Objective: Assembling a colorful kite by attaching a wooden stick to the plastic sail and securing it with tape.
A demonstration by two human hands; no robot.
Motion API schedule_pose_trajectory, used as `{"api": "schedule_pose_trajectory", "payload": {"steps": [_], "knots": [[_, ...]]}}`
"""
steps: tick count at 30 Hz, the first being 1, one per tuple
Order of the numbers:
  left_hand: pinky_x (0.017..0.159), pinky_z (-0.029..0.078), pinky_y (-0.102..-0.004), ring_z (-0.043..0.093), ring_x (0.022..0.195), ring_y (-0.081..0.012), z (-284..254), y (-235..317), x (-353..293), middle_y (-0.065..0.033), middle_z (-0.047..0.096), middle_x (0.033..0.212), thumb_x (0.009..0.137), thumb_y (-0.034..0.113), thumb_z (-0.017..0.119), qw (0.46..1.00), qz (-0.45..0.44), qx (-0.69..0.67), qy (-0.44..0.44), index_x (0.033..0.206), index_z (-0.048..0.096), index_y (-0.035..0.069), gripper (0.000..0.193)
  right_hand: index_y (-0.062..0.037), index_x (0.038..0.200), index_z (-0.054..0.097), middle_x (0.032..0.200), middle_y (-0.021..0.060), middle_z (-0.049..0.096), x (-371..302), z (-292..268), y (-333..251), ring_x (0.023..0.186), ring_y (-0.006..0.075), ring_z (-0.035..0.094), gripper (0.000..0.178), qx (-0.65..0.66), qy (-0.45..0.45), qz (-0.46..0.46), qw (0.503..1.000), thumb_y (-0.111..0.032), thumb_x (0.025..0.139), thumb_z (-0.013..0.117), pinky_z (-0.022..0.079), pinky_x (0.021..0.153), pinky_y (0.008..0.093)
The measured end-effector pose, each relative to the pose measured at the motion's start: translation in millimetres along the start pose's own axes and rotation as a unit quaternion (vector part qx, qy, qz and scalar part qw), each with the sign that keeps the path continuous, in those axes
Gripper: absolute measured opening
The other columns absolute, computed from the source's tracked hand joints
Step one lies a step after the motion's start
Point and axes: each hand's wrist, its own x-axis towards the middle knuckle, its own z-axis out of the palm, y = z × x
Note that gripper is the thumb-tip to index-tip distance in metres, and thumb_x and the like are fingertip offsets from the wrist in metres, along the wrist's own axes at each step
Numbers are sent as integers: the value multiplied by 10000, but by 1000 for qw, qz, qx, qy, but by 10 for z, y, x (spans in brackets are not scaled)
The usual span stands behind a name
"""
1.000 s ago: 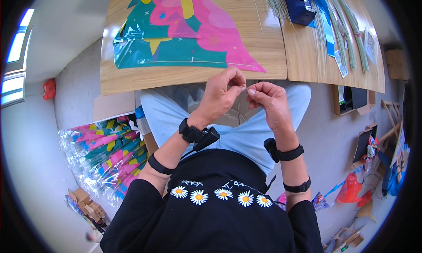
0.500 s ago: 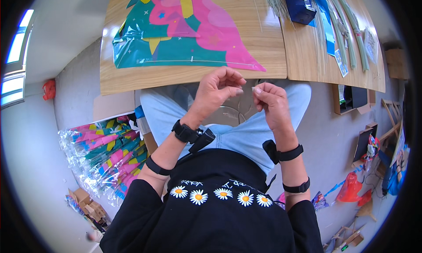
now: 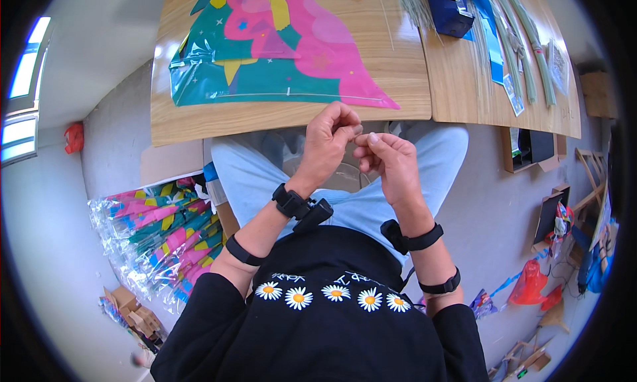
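The table (image 3: 292, 113) in the upper middle of the frame is pale wood, smooth with a soft sheen. On it lies my kite sheet (image 3: 279, 44) — thin glossy plastic film in pink, teal and yellow. At upper right, thin straw-like sticks (image 3: 415, 4) look dry and matt. My jeans (image 3: 245, 176) are matt light cloth; my black top (image 3: 318, 316) is soft matt fabric. The packed kites (image 3: 159, 239) at lower left sit in shiny, crinkled clear plastic.

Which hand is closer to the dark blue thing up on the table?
The right hand. It sits below and a little left of the dark blue thing, apart from it. The left hand is farther left, over the lap beside the colourful kite.
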Motion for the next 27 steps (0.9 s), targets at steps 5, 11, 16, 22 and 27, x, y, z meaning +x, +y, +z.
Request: {"api": "schedule_pose_trajectory", "payload": {"steps": [5, 11, 16, 22, 27], "knots": [[564, 370, -208, 458, 655, -43, 1, -87, 1, 23, 506, 751, 923, 37, 561, 995, -63, -74, -29, 926, 517, 49, 46, 12, 866, 669, 705, 39, 633, 37, -47, -2, 565, 72, 531, 147, -223, 22, -95, 970, -127, 903, 638, 439, 530, 212], [521, 303, -205, 384, 593, -30, -22, -88, -16, 62, 430, 657, 941, 141, 602, 986, -122, -110, -20, 946, 538, 61, 102, 13, 810, 660, 649, 13, 602, 64, -149, 28, 558, 66, 530, 164, -240, 57, -97, 964, -138, 874, 649, 444, 510, 223], [521, 306, -211, 379, 575, -37, -63, -75, 18, 51, 426, 635, 966, 270, 591, 991, -124, -48, -18, 986, 565, 54, 218, 28, 808, 656, 633, 21, 598, 81, -198, 15, 550, 72, 535, 166, -274, 63, -105, 954, -129, 863, 648, 447, 507, 232], [664, 479, -236, 592, 674, -115, -86, -51, 4, -71, 646, 762, 1017, 372, 453, 985, -148, -82, -41, 1099, 562, -2, 398, 29, 819, 656, 630, 24, 594, 78, -179, 6, 541, 78, 529, 153, -302, 69, -123, 943, -120, 854, 653, 443, 503, 236], [824, 545, -317, 684, 846, -208, -118, -46, 22, -170, 693, 927, 995, 206, 487, 981, -162, -89, -65, 1226, 495, -49, 345, 27, 830, 653, 640, 24, 592, 74, -180, -6, 563, 77, 530, 124, -299, 80, -123, 943, -96, 850, 654, 444, 522, 243]]}}
